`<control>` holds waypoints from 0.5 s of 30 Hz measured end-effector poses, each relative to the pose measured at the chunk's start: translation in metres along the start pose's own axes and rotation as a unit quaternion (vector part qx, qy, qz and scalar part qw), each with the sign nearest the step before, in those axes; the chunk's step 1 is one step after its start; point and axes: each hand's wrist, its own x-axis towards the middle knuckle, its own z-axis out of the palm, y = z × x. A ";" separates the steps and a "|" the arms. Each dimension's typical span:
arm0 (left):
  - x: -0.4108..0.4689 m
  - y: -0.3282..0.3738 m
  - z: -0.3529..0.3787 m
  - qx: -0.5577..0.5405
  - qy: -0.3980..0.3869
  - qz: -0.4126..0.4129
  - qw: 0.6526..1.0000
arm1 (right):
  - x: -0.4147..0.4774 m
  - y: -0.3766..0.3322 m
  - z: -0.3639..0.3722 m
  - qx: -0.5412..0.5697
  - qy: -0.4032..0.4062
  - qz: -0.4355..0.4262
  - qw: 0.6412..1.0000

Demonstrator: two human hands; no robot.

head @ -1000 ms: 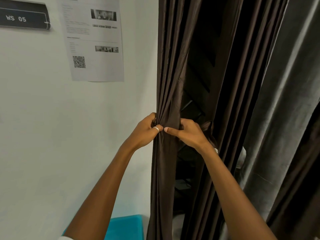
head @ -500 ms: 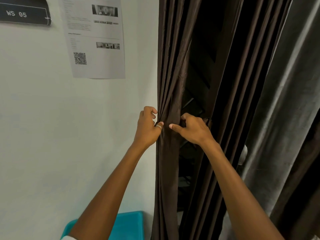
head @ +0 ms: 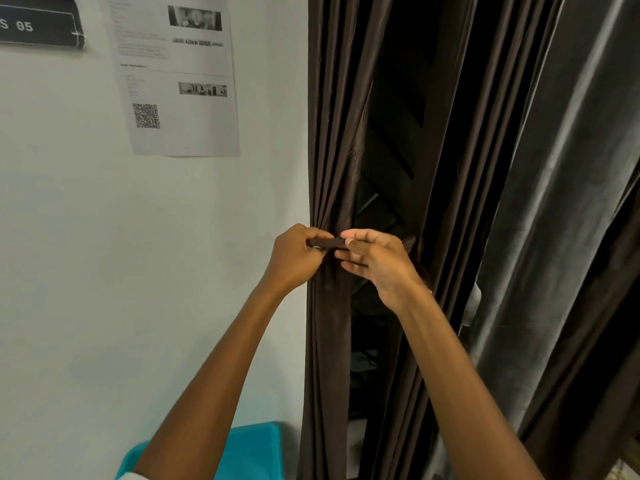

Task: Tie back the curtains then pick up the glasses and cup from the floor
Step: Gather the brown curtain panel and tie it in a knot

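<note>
Tying back: the brown curtain (head: 329, 161) hangs gathered in tight folds just beside the wall (head: 104, 271). I work at its middle, where I judge a bundle cinches best.
Band: the tie-back strap (head: 327, 243), cloth of the same dark brown, crosses the front of the bundle. It appears to come round the folds from the right, so its ends meet in front where I can see them.
Left grip: my left hand (head: 298, 258) is curled, pinching the strap's left end. It sits close against the curtain's wall-side edge, which keeps the band taut.
Right grip: my right hand (head: 377, 261) pinches the other end, thumb on top and fingers beneath. The two hands almost touch, as fastening would need.
Fastening: knot, loop or hook, I cannot tell, because my fingers cover the join.
Stage: in my judgement this is the first part of the job, with the folds drawn in but nothing visibly secured.
Glasses and cup: not in view, and neither is the floor.
Second drape: the grey curtain (head: 554, 202) hangs loose to the right, apart from my hands.
Backdrop: a printed sheet (head: 180, 74) with a square code and a dark sign (head: 38, 26) are fixed high on the wall.
Low corner: a teal bin (head: 256, 452) shows between my forearms.
</note>
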 end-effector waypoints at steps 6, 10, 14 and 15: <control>0.002 0.001 -0.014 -0.182 -0.029 -0.138 0.973 | -0.004 0.012 0.003 0.030 -0.018 -0.027 0.999; -0.001 -0.001 -0.018 -0.083 -0.021 -0.097 0.992 | -0.006 0.015 0.011 0.027 -0.021 -0.040 0.999; 0.000 -0.007 -0.019 -0.097 -0.024 -0.101 0.990 | -0.009 0.023 0.022 0.000 0.007 -0.078 0.997; 0.001 -0.007 -0.019 -0.098 -0.024 -0.100 0.990 | -0.010 0.027 0.025 -0.029 0.013 -0.102 0.994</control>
